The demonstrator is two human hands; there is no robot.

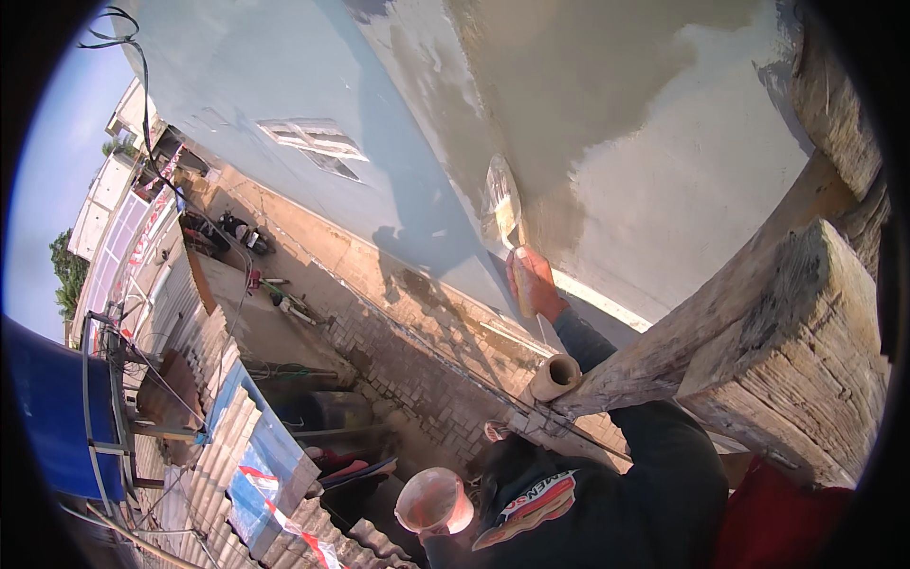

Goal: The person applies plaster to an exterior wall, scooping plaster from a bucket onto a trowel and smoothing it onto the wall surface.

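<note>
My right hand (534, 283) is closed on the handle of a pale flat brush (504, 201), whose head lies against a grey wall (664, 166) with darker, wet-looking patches around the brush. At the bottom, my left hand (445, 544), partly hidden, holds a small pale pink bucket (456, 512). My right sleeve is dark and runs behind a weathered timber post (777, 351) close to my body.
A pipe (542, 384) stands beside the timber. Far below runs a paved alley (370, 346) with parked motorbikes (245, 232). Corrugated roofing (218, 446), a blue tank (62, 408) and loose cables (142, 71) are left. A pale blue wall (246, 66) borders the alley.
</note>
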